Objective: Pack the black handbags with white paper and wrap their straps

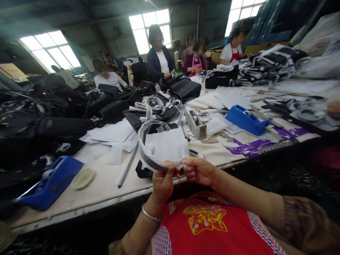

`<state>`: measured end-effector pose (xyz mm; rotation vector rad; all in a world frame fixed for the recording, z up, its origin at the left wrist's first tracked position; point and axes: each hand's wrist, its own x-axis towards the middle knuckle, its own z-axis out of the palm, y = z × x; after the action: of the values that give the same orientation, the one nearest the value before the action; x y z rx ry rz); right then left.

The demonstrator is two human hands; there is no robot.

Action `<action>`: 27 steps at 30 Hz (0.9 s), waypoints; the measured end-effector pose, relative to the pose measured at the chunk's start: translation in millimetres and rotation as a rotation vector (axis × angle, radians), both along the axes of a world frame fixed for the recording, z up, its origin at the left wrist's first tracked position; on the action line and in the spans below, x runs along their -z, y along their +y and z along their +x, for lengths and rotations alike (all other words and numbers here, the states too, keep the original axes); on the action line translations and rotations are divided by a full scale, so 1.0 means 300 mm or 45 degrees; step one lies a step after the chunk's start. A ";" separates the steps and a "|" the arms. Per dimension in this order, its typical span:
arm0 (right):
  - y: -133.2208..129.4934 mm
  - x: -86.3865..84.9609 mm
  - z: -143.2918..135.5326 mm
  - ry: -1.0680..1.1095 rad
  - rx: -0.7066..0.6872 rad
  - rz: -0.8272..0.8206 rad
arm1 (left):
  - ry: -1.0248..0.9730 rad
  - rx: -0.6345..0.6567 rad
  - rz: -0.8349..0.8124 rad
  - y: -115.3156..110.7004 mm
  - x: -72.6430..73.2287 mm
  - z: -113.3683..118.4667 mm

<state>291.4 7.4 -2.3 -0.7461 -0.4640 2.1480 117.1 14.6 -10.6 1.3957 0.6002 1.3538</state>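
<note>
A black bag strap [147,157] wrapped in translucent white film curves up over a black bag [142,170] at the table's front edge. My left hand [163,182] is closed around the strap's near end. Close beside it, my right hand [198,170] is pinched shut; whatever lies between its fingertips is too small to make out. A sheet of white wrapping paper [168,143] lies over the bag behind both hands. Just beyond stands a grey tape dispenser [196,125], right of another black bag with wrapped straps [154,106].
Blue tape dispensers stand at the left [55,180] and right [245,119]. A round dish [83,178], a wrapped rod [129,164] and white sheets [114,134] lie on the table. Black bags [63,127] are heaped at left. Several co-workers stand or sit across the table.
</note>
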 end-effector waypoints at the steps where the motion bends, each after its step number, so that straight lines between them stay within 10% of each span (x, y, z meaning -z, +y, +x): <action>1: -0.001 0.001 0.000 -0.025 -0.016 0.010 | -0.038 -0.002 -0.050 0.000 0.000 0.004; 14: -0.004 0.015 0.135 -0.513 0.253 0.270 | -0.617 -0.216 -0.680 0.095 -0.135 -0.026; 22: -0.006 -0.066 0.008 -1.682 0.523 1.620 | -0.455 -0.173 -0.780 0.048 -0.126 0.054; 27: 0.035 -0.002 0.041 -1.843 0.343 1.702 | -0.390 -0.227 -0.866 0.051 -0.131 0.026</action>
<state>303.7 18.0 -1.7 -1.2184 -2.0241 0.3443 124.8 29.8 28.6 0.5868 0.8852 1.2951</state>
